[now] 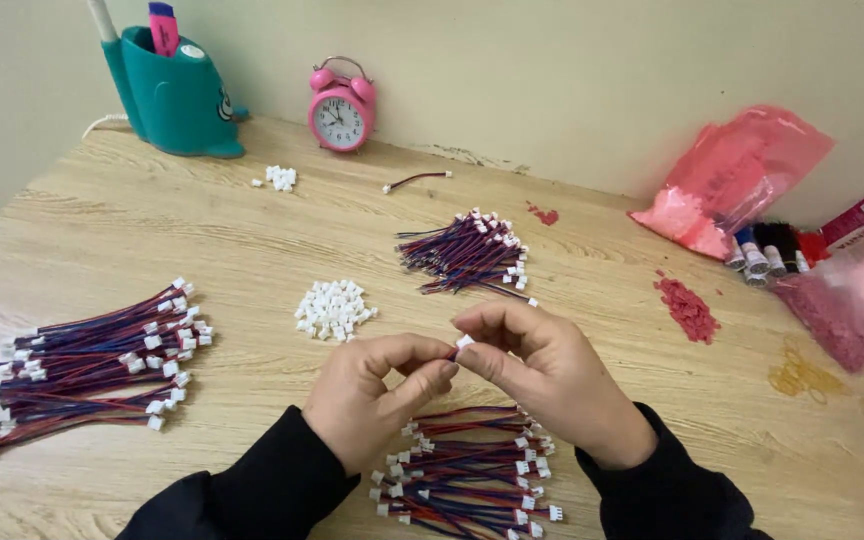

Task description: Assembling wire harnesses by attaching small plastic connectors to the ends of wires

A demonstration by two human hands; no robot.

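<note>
My left hand (372, 395) and my right hand (542, 375) meet fingertip to fingertip above the wooden table (252, 230). Between them they pinch a small white connector (464, 342) on a red and blue wire end. Below my hands lies a bundle of red-blue wires with white plugs (472, 475). A heap of loose white connectors (334, 308) sits just beyond my left hand. Another wire bundle (467, 255) lies further back, and a large one (87, 365) rests at the left.
A teal pen holder (177, 95) and a pink alarm clock (341, 110) stand by the wall. A single wire (417, 180) and few white connectors (279, 178) lie near them. Pink plastic bags (737, 175), red bits (687, 308) and yellow rubber bands (802, 378) crowd the right side.
</note>
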